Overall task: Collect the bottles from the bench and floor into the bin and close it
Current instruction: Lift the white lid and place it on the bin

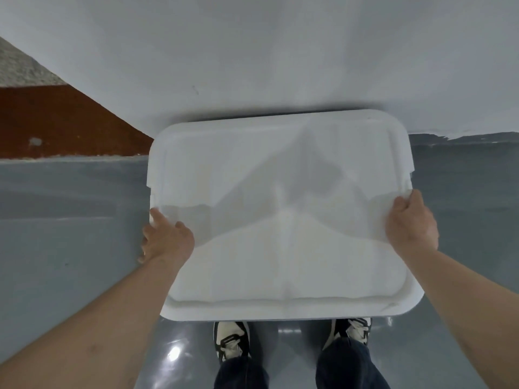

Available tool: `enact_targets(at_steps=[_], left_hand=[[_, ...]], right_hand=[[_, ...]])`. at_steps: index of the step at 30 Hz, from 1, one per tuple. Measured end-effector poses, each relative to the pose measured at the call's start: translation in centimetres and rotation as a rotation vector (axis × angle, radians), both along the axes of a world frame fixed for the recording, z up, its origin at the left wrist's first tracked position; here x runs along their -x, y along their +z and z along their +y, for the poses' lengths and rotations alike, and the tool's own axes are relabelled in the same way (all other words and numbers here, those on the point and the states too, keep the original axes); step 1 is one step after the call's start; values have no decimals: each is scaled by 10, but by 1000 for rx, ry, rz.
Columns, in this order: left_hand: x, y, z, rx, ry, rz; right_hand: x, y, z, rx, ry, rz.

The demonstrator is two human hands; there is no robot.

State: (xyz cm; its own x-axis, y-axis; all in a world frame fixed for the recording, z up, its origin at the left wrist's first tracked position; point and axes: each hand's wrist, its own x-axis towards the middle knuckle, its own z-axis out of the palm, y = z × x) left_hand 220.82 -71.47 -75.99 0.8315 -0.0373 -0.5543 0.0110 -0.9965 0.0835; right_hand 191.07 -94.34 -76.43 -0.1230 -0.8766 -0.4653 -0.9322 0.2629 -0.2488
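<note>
A large white rectangular bin lid (280, 220) fills the middle of the view, lying flat below me and hiding the bin and whatever is in it. My left hand (165, 240) grips the lid's left edge, thumb on top, fingers curled under the rim. My right hand (411, 223) grips the right edge in the same way. No bottles are visible.
A white wall (252, 51) rises right behind the lid's far edge. Grey glossy floor (70, 220) lies on both sides. A reddish-brown strip (56, 122) runs at the left. My two shoes (231, 339) stand just under the lid's near edge.
</note>
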Motion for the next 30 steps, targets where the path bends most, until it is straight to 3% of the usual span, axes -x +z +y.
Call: enact_targets(at_steps=[15, 20, 30], left_hand=[[5, 4, 13, 131, -49, 70], [-7, 2, -2, 124, 95, 107], [-18, -14, 7, 229, 146, 175]], right_hand=[[5, 11, -1, -51, -50, -63], [14, 6, -2, -49, -61, -65], [2, -8, -8, -125, -184, -35]])
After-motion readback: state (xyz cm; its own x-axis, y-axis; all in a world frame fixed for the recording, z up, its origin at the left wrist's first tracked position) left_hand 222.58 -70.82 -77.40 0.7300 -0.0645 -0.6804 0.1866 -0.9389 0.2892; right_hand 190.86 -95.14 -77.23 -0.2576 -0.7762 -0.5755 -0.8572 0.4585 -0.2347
